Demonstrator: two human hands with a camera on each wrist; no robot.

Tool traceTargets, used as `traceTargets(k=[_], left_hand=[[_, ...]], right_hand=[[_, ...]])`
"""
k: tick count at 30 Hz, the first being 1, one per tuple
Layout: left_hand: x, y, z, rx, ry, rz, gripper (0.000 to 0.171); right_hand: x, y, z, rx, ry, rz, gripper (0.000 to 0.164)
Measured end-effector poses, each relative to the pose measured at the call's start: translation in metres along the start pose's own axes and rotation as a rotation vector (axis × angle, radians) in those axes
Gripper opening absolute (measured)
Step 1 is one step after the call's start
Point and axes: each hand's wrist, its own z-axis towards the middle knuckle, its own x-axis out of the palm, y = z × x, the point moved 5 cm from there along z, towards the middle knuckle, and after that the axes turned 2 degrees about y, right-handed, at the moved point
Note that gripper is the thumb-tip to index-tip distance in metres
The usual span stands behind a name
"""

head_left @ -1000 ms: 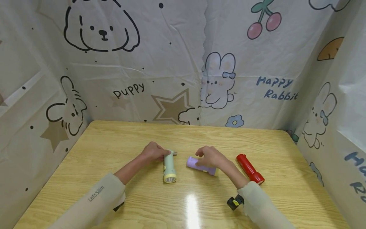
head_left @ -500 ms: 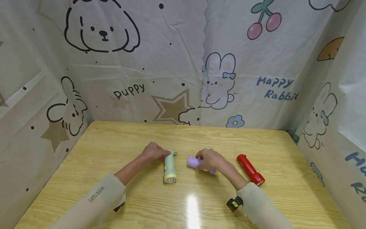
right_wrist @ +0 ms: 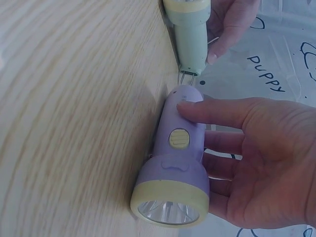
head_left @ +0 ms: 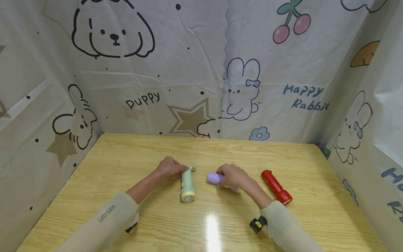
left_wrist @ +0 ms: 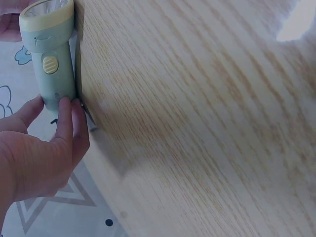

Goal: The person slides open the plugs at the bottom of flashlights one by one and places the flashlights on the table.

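A pale green flashlight (head_left: 186,182) with a yellow head lies on the table, lens toward the near edge. My left hand (head_left: 170,167) pinches its tail end between thumb and fingers, as the left wrist view shows. Metal plug prongs (right_wrist: 187,78) stick out of the green flashlight's tail. To its right lies a purple flashlight (right_wrist: 182,118) with a yellow switch and yellow rim. My right hand (head_left: 233,176) grips the purple flashlight across its body, thumb on top near the tail and fingers along the far side. The head view hides its middle behind that hand.
A red flashlight (head_left: 275,186) lies on the wooden table (head_left: 151,217) to the right of my right hand. Printed cloth (head_left: 141,70) stands behind the table and along both sides. A bright light reflection shows on the near tabletop.
My right hand has settled onto the purple flashlight, its raised fingers coming down around the body. My left hand and the green flashlight have stayed in place.
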Motion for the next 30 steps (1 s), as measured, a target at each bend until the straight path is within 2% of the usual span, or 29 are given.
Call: traceTargets(k=[10,19,30], left_hand=[[0.000,0.000,-0.001,-0.017,-0.007,0.005,0.031],[0.000,-0.003,-0.004,-0.031,-0.001,-0.006,0.032],[0.001,-0.001,-0.003,-0.018,0.006,-0.014,0.033]], right_hand=[[-0.002,-0.003,-0.002,0.010,-0.033,-0.030,0.046],[-0.003,-0.003,-0.002,0.013,-0.061,0.026,0.049],[-0.011,-0.001,-0.004,-0.012,-0.170,0.119,0.041]])
